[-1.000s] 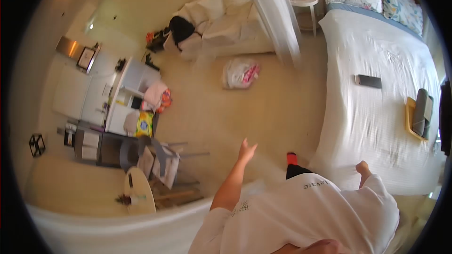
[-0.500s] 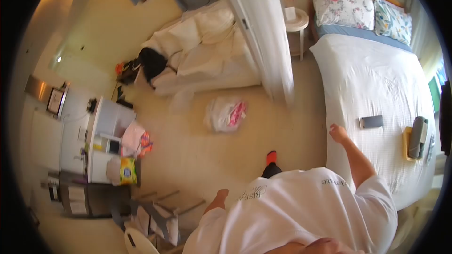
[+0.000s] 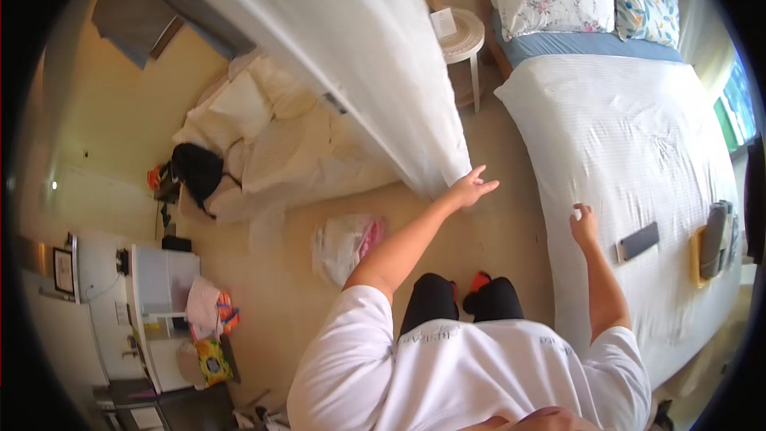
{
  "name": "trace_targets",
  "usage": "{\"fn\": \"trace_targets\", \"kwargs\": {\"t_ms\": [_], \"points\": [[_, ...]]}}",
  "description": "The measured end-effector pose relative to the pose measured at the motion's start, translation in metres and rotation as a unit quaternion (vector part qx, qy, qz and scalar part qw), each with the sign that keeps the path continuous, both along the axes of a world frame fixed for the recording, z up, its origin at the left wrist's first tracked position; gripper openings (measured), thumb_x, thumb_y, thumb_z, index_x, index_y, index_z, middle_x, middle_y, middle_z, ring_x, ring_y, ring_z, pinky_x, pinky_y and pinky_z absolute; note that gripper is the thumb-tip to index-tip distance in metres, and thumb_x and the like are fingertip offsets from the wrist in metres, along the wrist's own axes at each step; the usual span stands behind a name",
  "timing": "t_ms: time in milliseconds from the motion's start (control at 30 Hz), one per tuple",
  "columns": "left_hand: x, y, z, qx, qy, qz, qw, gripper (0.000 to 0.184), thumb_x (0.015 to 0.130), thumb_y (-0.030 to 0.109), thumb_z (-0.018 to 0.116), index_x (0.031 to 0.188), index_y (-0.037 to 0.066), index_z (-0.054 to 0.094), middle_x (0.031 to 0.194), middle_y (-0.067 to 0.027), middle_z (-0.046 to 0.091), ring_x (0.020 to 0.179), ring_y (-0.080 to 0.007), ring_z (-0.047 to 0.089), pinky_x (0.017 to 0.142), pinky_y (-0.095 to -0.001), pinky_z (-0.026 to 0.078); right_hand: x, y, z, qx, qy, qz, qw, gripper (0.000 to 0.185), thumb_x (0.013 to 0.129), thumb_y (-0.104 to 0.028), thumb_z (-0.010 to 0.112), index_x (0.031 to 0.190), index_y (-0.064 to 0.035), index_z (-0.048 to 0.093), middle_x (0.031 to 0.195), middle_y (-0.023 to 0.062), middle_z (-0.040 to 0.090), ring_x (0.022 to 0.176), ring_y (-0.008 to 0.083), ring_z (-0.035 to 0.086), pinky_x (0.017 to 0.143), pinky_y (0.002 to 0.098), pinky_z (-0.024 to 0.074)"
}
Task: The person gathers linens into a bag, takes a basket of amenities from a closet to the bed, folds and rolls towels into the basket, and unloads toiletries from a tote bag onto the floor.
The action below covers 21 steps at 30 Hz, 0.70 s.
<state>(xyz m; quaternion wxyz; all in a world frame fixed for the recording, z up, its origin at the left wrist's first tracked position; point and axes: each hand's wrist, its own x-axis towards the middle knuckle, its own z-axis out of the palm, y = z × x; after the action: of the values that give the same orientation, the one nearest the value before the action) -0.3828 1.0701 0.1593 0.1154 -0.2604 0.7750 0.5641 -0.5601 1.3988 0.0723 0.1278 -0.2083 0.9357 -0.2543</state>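
My left hand (image 3: pixel 472 187) is stretched out ahead with its fingers apart and holds nothing; it is close to the lower edge of the white curtain (image 3: pixel 399 104). Over the near side of the bed (image 3: pixel 614 136) hangs my right hand (image 3: pixel 584 223), its fingers bent, and what they may hold is too small to make out. A dark phone-like object (image 3: pixel 638 243) lies on the white cover just right of that hand. Farther right on the bed are rolled grey items (image 3: pixel 716 239) on a yellow tray (image 3: pixel 697 259).
A round side table (image 3: pixel 463 36) stands by the bed's head. Behind the curtain is a cream sofa (image 3: pixel 295 144) with a black bag (image 3: pixel 197 174). A plastic bag (image 3: pixel 339 247) lies on the floor at my left. Shelves (image 3: pixel 163 279) stand farther left.
I have moved forward toward the curtain and bed. My left hand has reached up and forward from beside my body, with its fingers spread. The curtain and side table now look nearer.
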Motion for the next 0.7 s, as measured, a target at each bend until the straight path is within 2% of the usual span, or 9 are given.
{"fn": "trace_targets", "kwargs": {"t_ms": [67,133,200,267,333,400,533,633,700], "points": [[-0.049,-0.028,-0.02,-0.042,0.032,0.003,0.999,0.096,0.077,0.053,0.065,0.145,0.008,0.015,0.133,-0.0261,0.043,0.126,-0.0336,0.042,0.102,-0.039,0.034,-0.036,-0.019,-0.019,-0.009,0.033,-0.051,0.998,0.034,0.083,-0.018,0.058,0.116,-0.0096,0.055,0.13,0.0153,0.046,0.125,0.0325,0.038,0.101,0.0398,0.0342],[-0.074,-0.058,-0.059,-0.118,0.057,0.014,0.991,0.097,0.078,0.053,0.064,0.146,0.007,0.012,0.133,-0.0252,0.043,0.125,-0.0334,0.041,0.102,-0.0391,0.034,-0.061,-0.031,-0.043,0.016,0.15,-0.098,0.984,0.036,0.087,-0.023,0.054,0.121,-0.011,0.053,0.133,0.0136,0.044,0.126,0.0305,0.038,0.103,0.0408,0.0328],[-0.085,-0.102,-0.111,-0.28,0.121,0.058,0.951,0.097,0.077,0.05,0.065,0.146,0.008,0.012,0.139,-0.0269,0.034,0.129,-0.0351,0.035,0.106,-0.0401,0.029,-0.073,-0.028,-0.069,0.05,0.161,-0.145,0.975,0.038,0.09,-0.028,0.05,0.124,-0.0105,0.051,0.136,0.0123,0.042,0.128,0.0289,0.036,0.106,0.0409,0.0304],[-0.084,-0.156,-0.16,-0.461,0.089,0.081,0.879,0.097,0.076,0.047,0.066,0.145,0.007,0.012,0.143,-0.0268,0.025,0.134,-0.0361,0.027,0.107,-0.042,0.027,-0.083,-0.025,-0.095,0.056,0.151,-0.189,0.969,0.039,0.091,-0.03,0.049,0.125,-0.0101,0.05,0.136,0.0122,0.042,0.129,0.0285,0.035,0.106,0.0407,0.0298],[-0.073,-0.192,-0.184,-0.505,0.062,0.092,0.856,0.095,0.074,0.041,0.068,0.146,0.009,0.015,0.145,-0.0274,0.02,0.135,-0.0422,0.017,0.111,-0.0463,0.018,-0.082,-0.025,-0.113,0.052,0.225,-0.19,0.954,0.039,0.091,-0.031,0.05,0.123,-0.0089,0.052,0.132,0.0127,0.046,0.127,0.0286,0.038,0.105,0.0408,0.0318],[-0.071,-0.215,-0.211,-0.596,-0.044,0.095,0.796,0.09,0.075,0.042,0.066,0.145,0.01,0.019,0.145,-0.0259,0.021,0.135,-0.0407,0.018,0.111,-0.0464,0.017,-0.079,-0.02,-0.129,0.052,0.301,-0.184,0.934,0.038,0.091,-0.031,0.05,0.121,-0.0077,0.053,0.127,0.0133,0.051,0.125,0.0288,0.041,0.103,0.041,0.0338],[-0.078,-0.225,-0.242,-0.631,-0.046,0.126,0.764,0.085,0.078,0.047,0.062,0.143,0.011,0.023,0.147,-0.0229,0.02,0.135,-0.0378,0.02,0.109,-0.052,0.018,-0.081,-0.009,-0.141,0.016,0.393,-0.108,0.913,0.032,0.089,-0.028,0.053,0.113,-0.006,0.058,0.12,0.0136,0.056,0.115,0.0302,0.049,0.098,0.0399,0.0377],[-0.095,-0.2,-0.225,-0.508,-0.094,0.129,0.846,0.08,0.078,0.045,0.062,0.141,0.011,0.028,0.143,-0.0234,0.03,0.131,-0.0373,0.032,0.106,-0.0505,0.026,-0.072,-0.012,-0.131,-0.009,0.355,-0.12,0.927,0.032,0.089,-0.029,0.053,0.114,-0.0091,0.058,0.122,0.0128,0.055,0.116,0.0298,0.048,0.098,0.0397,0.0378],[-0.118,-0.21,-0.201,-0.441,-0.03,0.102,0.891,0.079,0.079,0.044,0.06,0.141,0.007,0.027,0.135,-0.0223,0.041,0.124,-0.0384,0.041,0.102,-0.0455,0.033,-0.075,-0.013,-0.127,0.013,0.319,-0.139,0.938,0.033,0.089,-0.03,0.053,0.115,-0.0106,0.057,0.122,0.012,0.055,0.117,0.0298,0.048,0.098,0.0394,0.0379]]}}
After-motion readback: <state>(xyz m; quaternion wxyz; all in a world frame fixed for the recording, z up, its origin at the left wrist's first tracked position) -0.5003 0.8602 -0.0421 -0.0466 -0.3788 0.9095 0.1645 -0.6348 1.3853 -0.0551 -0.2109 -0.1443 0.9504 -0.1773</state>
